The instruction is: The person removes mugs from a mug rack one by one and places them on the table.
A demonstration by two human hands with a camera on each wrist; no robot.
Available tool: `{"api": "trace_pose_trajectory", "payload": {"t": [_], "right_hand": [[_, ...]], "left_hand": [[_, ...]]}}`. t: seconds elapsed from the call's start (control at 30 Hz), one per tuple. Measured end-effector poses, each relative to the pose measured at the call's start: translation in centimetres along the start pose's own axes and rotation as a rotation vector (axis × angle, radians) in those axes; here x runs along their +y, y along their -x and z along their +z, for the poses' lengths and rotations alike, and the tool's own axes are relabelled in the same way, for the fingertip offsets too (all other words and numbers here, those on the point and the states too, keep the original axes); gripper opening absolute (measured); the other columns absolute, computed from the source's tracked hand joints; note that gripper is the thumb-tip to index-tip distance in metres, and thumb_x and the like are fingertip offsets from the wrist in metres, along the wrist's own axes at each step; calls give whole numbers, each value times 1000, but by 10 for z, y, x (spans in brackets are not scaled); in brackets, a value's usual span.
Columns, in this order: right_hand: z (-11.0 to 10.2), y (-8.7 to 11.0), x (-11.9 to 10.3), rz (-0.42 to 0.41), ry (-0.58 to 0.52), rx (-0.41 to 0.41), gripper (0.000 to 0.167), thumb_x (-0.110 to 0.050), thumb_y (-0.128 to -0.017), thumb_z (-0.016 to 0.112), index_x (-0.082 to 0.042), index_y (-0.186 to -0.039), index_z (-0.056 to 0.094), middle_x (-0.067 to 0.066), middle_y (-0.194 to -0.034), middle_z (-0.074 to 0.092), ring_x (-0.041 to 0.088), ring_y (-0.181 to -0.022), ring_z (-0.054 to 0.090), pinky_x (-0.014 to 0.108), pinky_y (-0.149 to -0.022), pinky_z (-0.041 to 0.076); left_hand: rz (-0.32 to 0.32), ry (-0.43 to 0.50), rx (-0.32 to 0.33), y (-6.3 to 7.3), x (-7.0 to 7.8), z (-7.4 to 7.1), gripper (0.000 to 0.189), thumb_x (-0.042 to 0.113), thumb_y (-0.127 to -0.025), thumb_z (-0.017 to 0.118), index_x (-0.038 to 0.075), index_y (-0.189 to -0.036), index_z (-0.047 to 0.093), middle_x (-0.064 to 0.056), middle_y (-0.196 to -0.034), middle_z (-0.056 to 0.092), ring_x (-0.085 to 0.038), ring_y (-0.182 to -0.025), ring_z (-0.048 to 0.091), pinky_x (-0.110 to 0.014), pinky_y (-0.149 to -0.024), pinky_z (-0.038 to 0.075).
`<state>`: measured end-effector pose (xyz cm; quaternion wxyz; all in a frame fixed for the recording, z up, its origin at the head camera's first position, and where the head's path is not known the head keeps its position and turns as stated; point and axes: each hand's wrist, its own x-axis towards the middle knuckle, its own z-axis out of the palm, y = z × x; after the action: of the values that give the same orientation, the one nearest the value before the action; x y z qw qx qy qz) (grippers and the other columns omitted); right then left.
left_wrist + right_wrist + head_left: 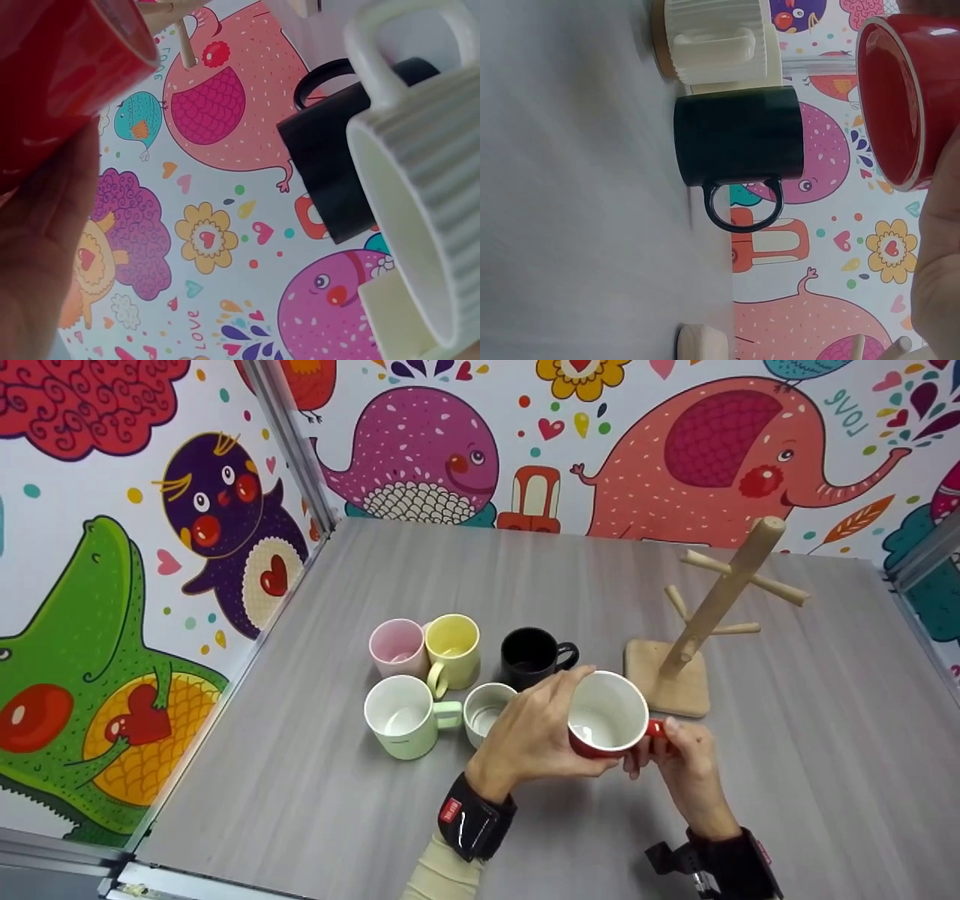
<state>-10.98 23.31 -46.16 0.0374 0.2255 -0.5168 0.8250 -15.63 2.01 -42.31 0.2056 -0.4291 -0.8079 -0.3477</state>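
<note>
A red mug [609, 711] with a white inside is held above the table, its opening toward the head camera. My left hand [534, 733] wraps around the side of its body. The fingers and thumb of my right hand [691, 761] pinch its red handle. In the right wrist view the mug's red underside [889, 97] shows. Just behind my left hand are a black mug [527, 649] and a ribbed white mug [486, 709], the latter partly covered by that hand. A wooden mug stand [686, 649] with several pegs stands beyond my right hand.
To the left stand a pink mug [397, 649], a yellow mug [454, 649] and a light green mug [405, 724], close together on the grey table [300, 802]. Walls with cartoon animals [420, 457] rise along the back and left edges.
</note>
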Motion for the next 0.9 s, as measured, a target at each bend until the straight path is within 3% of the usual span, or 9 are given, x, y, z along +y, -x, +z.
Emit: {"api": "trace_pose_trajectory", "payload": {"t": [0.13, 0.3, 0.4, 0.53, 0.63, 0.77, 0.9], "right_hand": [[-2, 0, -1, 14, 9, -13, 46, -8, -107, 34, 10, -65, 33, 12, -66, 55, 20, -62, 65, 31, -56, 54], [-8, 1, -4, -10, 94, 13, 38, -6, -106, 33, 10, -78, 55, 10, -71, 67, 18, -59, 67, 28, -52, 54], [-14, 1, -9, -61, 166, 130, 32, -3, -106, 35, 6, -91, 62, 11, -75, 70, 16, -55, 67, 25, -47, 52], [-26, 3, -21, -88, 258, 378, 25, 0, -105, 44, 13, -91, 61, 14, -77, 70, 18, -52, 64, 25, -48, 52], [-35, 6, -27, -83, 313, 508, 21, 4, -102, 51, 19, -91, 59, 18, -77, 69, 21, -55, 64, 26, -52, 54], [-43, 8, -33, -96, 425, 584, 17, 8, -99, 56, 23, -91, 59, 16, -75, 70, 19, -59, 66, 24, -56, 55], [-48, 6, -40, -80, 709, 611, 12, 11, -96, 57, 21, -91, 62, 5, -75, 70, 11, -62, 67, 19, -60, 54]], "left_hand": [[-8, 2, 4, -1, 1, 0, 92, 41, -63, 92, -5, -132, 51, -13, -119, 66, -23, -101, 68, -25, -88, 54], [-23, 18, 11, 0, 0, 3, 91, 40, -63, 92, -4, -131, 51, -13, -118, 67, -22, -101, 68, -24, -87, 53], [-42, 20, 22, 2, -2, 6, 90, 39, -64, 91, -3, -131, 51, -12, -117, 67, -22, -101, 68, -24, -87, 53], [-75, 12, 23, 4, -6, 7, 88, 36, -63, 91, -3, -130, 50, -11, -115, 67, -22, -101, 68, -24, -87, 54], [-100, 12, 6, 6, -9, 9, 88, 34, -62, 91, -3, -130, 50, -10, -116, 66, -22, -101, 67, -24, -87, 53], [-125, 0, -17, 8, -12, 12, 88, 35, -63, 90, -4, -131, 49, -10, -117, 65, -22, -101, 67, -24, -87, 53], [-138, -22, -33, 10, -15, 14, 89, 36, -63, 90, -4, -131, 50, -11, -119, 65, -22, -103, 66, -24, -89, 52]]}}
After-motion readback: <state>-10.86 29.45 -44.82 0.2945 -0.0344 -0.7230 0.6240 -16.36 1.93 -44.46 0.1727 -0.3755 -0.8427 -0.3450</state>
